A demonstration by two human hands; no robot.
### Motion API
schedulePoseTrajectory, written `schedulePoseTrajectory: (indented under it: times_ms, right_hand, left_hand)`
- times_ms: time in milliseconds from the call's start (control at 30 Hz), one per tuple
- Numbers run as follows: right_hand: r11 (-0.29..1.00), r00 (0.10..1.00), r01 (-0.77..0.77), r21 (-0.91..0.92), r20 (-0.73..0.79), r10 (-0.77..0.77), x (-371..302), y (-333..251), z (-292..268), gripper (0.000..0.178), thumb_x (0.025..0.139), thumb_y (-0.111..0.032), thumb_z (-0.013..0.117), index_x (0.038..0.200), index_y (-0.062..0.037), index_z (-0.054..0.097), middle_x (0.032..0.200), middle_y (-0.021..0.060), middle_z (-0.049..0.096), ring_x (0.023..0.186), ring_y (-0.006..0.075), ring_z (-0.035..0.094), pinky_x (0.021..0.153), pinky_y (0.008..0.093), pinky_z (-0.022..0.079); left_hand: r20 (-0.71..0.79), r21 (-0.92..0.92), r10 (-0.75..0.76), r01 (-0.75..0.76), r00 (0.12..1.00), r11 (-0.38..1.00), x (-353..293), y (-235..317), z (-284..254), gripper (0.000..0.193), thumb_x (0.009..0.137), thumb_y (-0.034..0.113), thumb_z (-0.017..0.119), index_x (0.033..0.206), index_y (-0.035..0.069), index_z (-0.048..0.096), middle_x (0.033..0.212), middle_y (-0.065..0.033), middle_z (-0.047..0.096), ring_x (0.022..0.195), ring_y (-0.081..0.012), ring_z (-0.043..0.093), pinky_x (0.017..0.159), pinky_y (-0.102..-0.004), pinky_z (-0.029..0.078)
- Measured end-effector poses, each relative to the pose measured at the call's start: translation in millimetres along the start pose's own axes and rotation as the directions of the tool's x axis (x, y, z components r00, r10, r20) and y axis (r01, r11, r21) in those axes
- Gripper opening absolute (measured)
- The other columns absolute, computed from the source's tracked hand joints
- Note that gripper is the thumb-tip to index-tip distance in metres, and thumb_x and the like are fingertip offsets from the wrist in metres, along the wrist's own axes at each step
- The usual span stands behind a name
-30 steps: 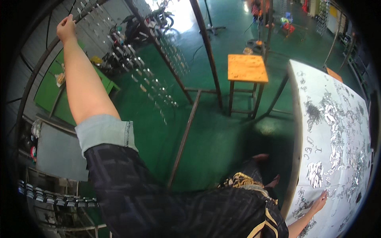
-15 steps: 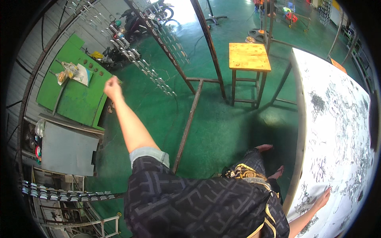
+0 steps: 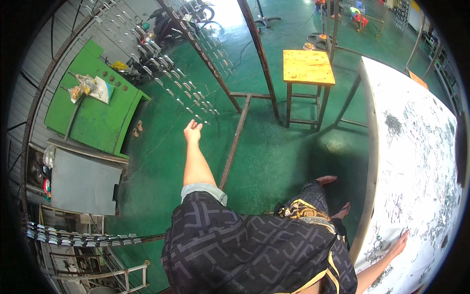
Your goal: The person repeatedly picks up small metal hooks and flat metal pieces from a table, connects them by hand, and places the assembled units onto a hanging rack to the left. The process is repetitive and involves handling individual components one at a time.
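Observation:
My left hand (image 3: pixel 193 131) is raised on a stretched arm, its fingers curled in just below the lowest of several rows of hanging curved silvery metal pieces (image 3: pixel 196 98). Whether anything sits between those fingers is too small to see. My right hand (image 3: pixel 399 245) rests over the near part of a white-topped table (image 3: pixel 382 161), fingertips drawn together at a small dark piece I cannot name. Loose small dark wire-like bits (image 3: pixel 393 122) lie scattered and in little heaps across the white surface.
A dark metal frame bar (image 3: pixel 236 139) crosses the floor beside my left arm. Ahead stands a wooden-topped stool (image 3: pixel 308 68). Leftward are a green table (image 3: pixel 93 117) with bags, a grey panel (image 3: pixel 85 183) and a rail of silvery pieces (image 3: pixel 83 236). Motorbikes (image 3: pixel 171 29) are parked behind.
My left hand has moved right, from beside the green table to the bottom of the hanging pieces, and slightly lower. The hanging rows have shifted and spread. My right hand stays in place.

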State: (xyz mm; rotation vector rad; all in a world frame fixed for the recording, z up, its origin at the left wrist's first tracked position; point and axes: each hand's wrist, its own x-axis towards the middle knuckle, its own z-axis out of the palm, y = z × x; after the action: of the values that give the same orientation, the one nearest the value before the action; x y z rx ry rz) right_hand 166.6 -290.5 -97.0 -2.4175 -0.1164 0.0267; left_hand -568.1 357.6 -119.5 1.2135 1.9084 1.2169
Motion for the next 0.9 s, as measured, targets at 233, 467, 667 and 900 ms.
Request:
schedulePoseTrajectory:
  times_ms: [233,467,667,900]
  right_hand:
    - [0.996,1.000,-0.015,0.083,-0.017,0.016,4.8,11.4,6.9,0.074,0.095,-0.060,0.039,0.130,0.0036,0.054,0.130,0.0174,0.058,0.123,0.0290,0.052,0.105,0.0345,0.036]
    - [0.992,0.999,-0.018,0.128,-0.024,0.021,10.8,25.1,9.0,0.071,0.096,-0.058,0.041,0.130,0.0033,0.055,0.129,0.0163,0.059,0.121,0.0276,0.053,0.103,0.0340,0.037]
    - [0.995,1.000,-0.014,0.097,-0.021,0.016,-1.0,7.3,9.9,0.068,0.097,-0.054,0.042,0.127,0.0055,0.055,0.130,0.0177,0.058,0.123,0.0295,0.053,0.104,0.0351,0.037]
    - [0.994,1.000,-0.005,0.111,-0.029,0.008,-0.5,11.0,9.9,0.068,0.097,-0.054,0.041,0.126,0.0058,0.056,0.129,0.0183,0.058,0.121,0.0306,0.053,0.104,0.0355,0.037]
  left_hand:
    - [0.045,-0.058,0.040,-0.037,0.998,0.998,-51.8,-14.8,18.2,0.030,0.086,0.009,0.070,0.114,0.001,0.068,0.102,-0.0099,0.072,0.086,-0.0132,0.068,0.080,-0.0260,0.052]
    - [-0.002,-0.349,0.024,-0.023,1.000,0.937,-82.7,-3.5,23.5,0.023,0.088,0.014,0.069,0.105,-0.001,0.070,0.089,-0.0066,0.072,0.075,-0.0103,0.066,0.066,-0.0210,0.049]
    - [-0.018,-0.428,-0.042,0.030,0.999,0.903,-91.0,4.3,25.9,0.023,0.086,0.014,0.072,0.104,0.000,0.070,0.086,-0.0064,0.071,0.070,-0.0092,0.065,0.059,-0.0199,0.048]
    - [-0.079,-0.419,-0.043,0.006,0.996,0.908,-86.3,-3.1,33.5,0.023,0.084,0.012,0.074,0.100,-0.004,0.070,0.080,-0.0089,0.070,0.061,-0.0098,0.063,0.052,-0.0197,0.048]
